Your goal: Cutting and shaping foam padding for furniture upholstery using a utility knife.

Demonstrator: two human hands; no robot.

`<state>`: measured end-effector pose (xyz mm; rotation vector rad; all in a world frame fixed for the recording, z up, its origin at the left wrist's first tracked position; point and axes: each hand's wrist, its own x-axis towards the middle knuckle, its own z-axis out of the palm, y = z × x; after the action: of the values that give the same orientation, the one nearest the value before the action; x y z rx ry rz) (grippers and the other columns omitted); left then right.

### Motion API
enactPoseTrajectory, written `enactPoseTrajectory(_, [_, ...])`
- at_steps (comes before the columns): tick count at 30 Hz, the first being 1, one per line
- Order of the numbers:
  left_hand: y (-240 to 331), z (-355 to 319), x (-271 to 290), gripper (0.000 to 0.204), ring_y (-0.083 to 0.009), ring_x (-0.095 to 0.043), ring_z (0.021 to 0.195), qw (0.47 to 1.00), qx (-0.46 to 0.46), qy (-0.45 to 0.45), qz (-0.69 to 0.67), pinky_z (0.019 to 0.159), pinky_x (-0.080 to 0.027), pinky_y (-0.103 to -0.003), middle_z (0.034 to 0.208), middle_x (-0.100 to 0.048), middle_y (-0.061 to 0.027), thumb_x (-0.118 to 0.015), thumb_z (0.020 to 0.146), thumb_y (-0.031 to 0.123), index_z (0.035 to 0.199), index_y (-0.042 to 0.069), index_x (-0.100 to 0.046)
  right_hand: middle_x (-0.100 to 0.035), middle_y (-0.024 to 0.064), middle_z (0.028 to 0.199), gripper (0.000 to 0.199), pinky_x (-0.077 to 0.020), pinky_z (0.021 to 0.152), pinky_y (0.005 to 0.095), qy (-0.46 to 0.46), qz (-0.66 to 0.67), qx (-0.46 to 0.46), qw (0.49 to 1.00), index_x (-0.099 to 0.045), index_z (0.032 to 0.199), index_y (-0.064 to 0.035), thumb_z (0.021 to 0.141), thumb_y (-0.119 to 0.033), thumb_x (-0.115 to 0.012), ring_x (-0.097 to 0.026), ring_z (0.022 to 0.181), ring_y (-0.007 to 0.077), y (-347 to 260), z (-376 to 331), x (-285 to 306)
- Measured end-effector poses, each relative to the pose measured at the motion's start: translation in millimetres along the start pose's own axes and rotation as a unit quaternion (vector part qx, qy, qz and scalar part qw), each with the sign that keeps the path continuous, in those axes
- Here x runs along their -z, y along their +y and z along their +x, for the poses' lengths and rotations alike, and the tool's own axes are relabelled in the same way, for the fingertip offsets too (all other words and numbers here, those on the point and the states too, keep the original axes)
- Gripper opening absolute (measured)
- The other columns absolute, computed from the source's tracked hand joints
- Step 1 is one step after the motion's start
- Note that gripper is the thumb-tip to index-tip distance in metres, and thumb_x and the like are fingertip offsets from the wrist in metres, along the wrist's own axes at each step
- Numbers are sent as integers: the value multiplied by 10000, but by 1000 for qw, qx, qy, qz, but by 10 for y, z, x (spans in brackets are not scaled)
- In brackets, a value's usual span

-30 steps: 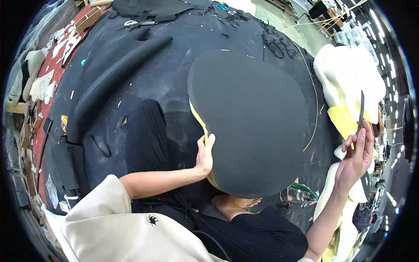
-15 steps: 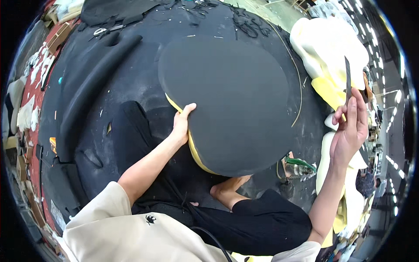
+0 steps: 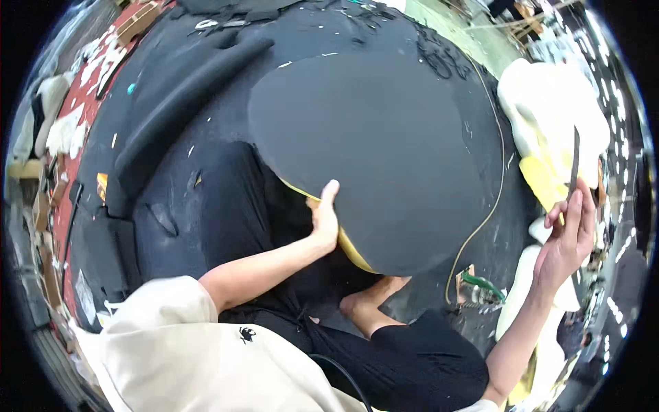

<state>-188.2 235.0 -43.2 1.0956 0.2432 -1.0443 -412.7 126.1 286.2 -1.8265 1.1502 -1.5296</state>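
Note:
A large rounded foam cushion piece (image 3: 371,151), black on top with a yellow edge underneath, lies across the middle in front of my legs. My left hand (image 3: 325,221) grips its near left edge, thumb on the black face and fingers curled beneath, where they are hidden. Off to the right, apart from the cushion, my right hand (image 3: 566,237) is raised. Its thumb and fingers pinch a narrow dark strip (image 3: 575,154) that points upward; whether it is a blade or a cut strip of material I cannot tell.
A black sheet (image 3: 185,165) spreads over the floor, with a rolled fold (image 3: 185,103) at left. White and yellow foam (image 3: 549,110) is piled at right. A thin cord (image 3: 500,185) curves past the cushion. Near my foot lies a green-handled object (image 3: 482,285). Black scraps (image 3: 436,55) lie beyond.
The view has shifted, so the surroundings sit farther right and lower. The cushion has turned slightly under my left hand. My right hand still holds the dark strip upright.

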Motion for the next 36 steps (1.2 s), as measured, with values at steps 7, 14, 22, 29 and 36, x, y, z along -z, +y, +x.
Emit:
enactPoseTrajectory(7, [-232, -382, -26, 1165, -335, -570, 1338, 801, 236, -414, 361, 1048, -503, -453, 1570, -492, -219, -482, 922, 886, 1607, -51, -385, -623, 17, 853, 311, -445, 574, 220, -76, 30, -22, 996, -666, 1352, 29, 1113, -162, -610, -564, 691, 80, 109, 37, -220])
enactPoseTrajectory(14, [1201, -241, 219, 515, -178, -776, 834, 726, 96, -511, 450, 723, -600, -304, 914, -802, -112, -694, 1027, 484, 982, -17, -805, -727, 55, 928, 264, -492, 647, 227, -211, -9, -28, 977, -738, 1258, 36, 1082, -147, -667, -634, 740, 99, 97, -101, -753])
enactPoseTrajectory(22, [1939, 1201, 555, 411, -261, -768, 1031, 833, -289, -13, 472, 966, -587, -363, 1103, -795, -157, -738, 984, 335, 1204, -11, -765, -684, 9, 862, 195, -516, 660, 209, -393, -12, -22, 919, -758, 1211, 18, 1068, -79, -668, -654, 749, 69, 75, -371, -1641])
enactPoseTrajectory(29, [1875, 1311, 467, 342, -262, -768, 1067, 865, -202, -46, 458, 992, -581, -378, 1145, -793, -174, -748, 980, 277, 1189, 11, -789, -687, 9, 924, 186, -518, 670, 203, -460, -6, -77, 885, -762, 1198, 21, 1050, -66, -690, -648, 760, 62, 156, -510, -2182])
enactPoseTrajectory(36, [1850, 1442, 502, 304, -245, -771, 1034, 879, -182, -66, 437, 974, -581, -371, 1092, -803, -154, -778, 952, 264, 1134, 23, -811, -707, 4, 904, 201, -524, 683, 206, -501, 5, -158, 851, -750, 1216, 10, 1047, -83, -693, -636, 754, 53, 393, -529, -2704])
